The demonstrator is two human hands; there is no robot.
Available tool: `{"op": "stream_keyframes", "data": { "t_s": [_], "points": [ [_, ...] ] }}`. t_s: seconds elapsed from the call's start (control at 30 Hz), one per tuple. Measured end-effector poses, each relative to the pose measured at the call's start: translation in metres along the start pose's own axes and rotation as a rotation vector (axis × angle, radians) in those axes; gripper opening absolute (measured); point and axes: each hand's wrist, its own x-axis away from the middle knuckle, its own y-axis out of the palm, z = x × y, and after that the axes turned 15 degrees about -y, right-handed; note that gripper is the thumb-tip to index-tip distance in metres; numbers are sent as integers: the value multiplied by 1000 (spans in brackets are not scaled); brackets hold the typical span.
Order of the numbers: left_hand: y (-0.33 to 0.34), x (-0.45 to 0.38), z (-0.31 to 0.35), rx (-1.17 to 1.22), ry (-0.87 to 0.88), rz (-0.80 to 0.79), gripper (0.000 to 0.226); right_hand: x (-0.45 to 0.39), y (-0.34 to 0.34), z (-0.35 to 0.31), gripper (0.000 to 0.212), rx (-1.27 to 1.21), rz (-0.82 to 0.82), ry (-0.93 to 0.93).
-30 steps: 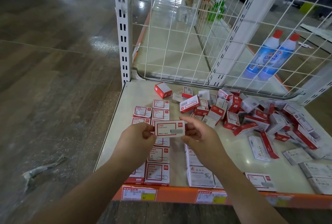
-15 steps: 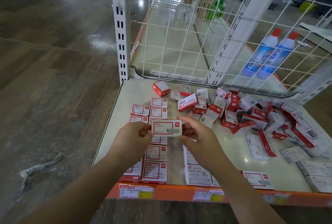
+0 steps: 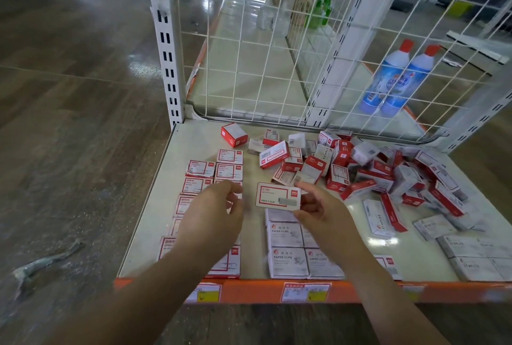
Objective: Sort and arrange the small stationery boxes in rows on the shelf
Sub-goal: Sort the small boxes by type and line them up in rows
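Fingers of the right hand [image 3: 318,207] pinch a red-and-white box [image 3: 278,198] label-up (likely to match a row); left hand [image 3: 219,206] hovers loosely curled, holding nothing.

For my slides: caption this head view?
Right hand pinches a red-and-white box above the shelf; left hand open.

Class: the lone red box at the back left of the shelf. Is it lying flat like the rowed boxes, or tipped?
Tipped. The red box shows its red side and end, unlike the rowed boxes lying label-up.
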Motion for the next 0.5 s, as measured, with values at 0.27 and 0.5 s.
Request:
{"op": "stream_keyframes", "data": {
  "t_s": [0.27,0.5],
  "points": [
    [28,16,18,-177,127,-145,26,22,-32,22,38,17,46,97],
    [57,35,34,-463,365,-249,34,49,-65,44,42,57,107,231]
  ]
}}
